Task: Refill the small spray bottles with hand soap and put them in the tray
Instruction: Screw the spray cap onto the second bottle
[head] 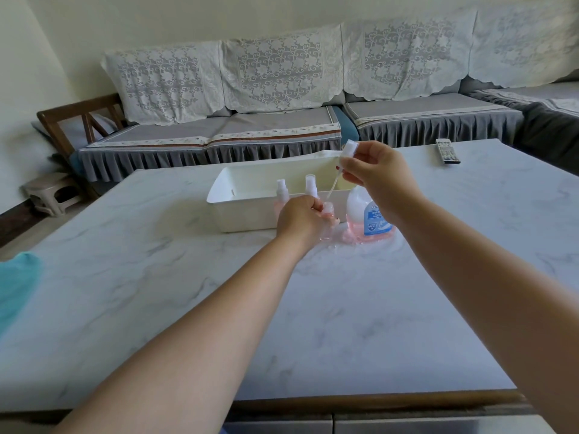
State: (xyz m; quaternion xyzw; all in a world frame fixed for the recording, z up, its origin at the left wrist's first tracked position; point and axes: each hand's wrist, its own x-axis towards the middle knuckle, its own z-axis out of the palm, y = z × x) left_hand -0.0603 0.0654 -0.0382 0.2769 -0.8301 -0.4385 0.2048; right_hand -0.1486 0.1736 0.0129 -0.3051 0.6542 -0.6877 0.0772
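Note:
My left hand (299,219) grips a small clear spray bottle (328,225) with pink soap in it, standing on the marble table (282,308) in front of the white tray (250,195). Above it, my right hand (374,175) pinches the white spray head (348,149), whose thin tube (332,187) slants down toward the bottle's open neck. Two capped small spray bottles (281,191) (310,186) stand behind my left hand, at the tray's front wall. The hand soap bottle (368,219), pink with a blue label, stands right of the small bottle.
A remote control (447,151) lies at the table's far right. A grey sofa (282,130) with lace covers runs behind the table. A small stool (51,192) stands on the floor at left. Teal cloth (15,283) shows at the left edge.

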